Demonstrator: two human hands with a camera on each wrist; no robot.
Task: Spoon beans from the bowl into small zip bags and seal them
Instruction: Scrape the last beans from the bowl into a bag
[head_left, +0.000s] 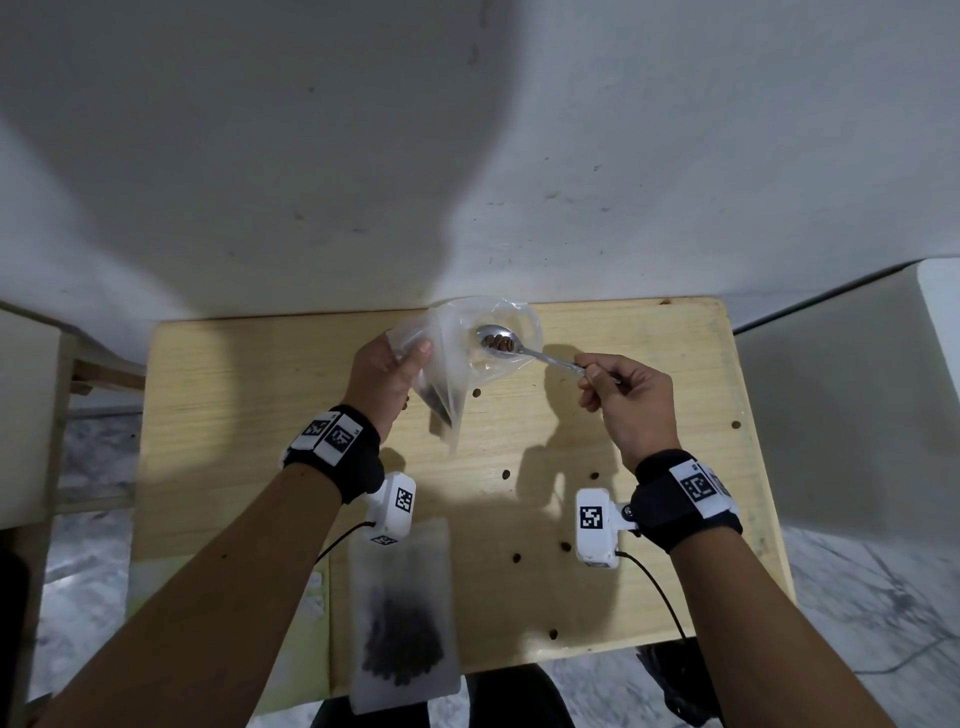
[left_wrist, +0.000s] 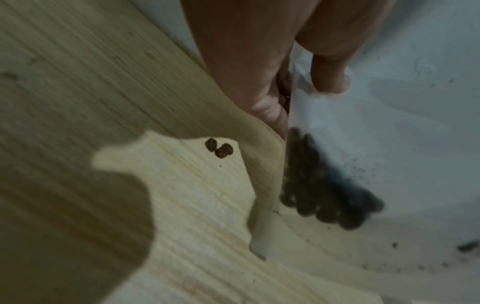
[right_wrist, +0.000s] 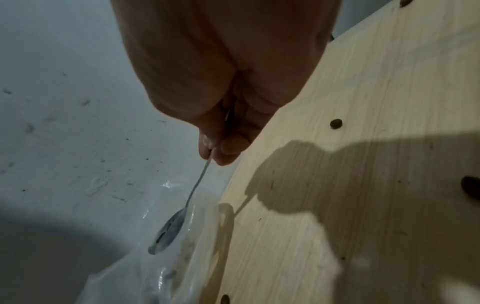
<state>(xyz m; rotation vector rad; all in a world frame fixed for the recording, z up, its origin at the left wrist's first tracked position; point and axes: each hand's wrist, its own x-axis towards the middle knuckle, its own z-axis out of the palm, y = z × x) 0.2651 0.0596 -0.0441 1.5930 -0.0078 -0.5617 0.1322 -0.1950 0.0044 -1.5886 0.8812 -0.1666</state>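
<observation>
Pointing left — spoon bowl — into bag

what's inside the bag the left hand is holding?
The zip bag, held by the left hand, has a dark clump of beans at its bottom. The spoon, in the right hand, sits loaded at its mouth. Bean count unclear: blurred.
</observation>
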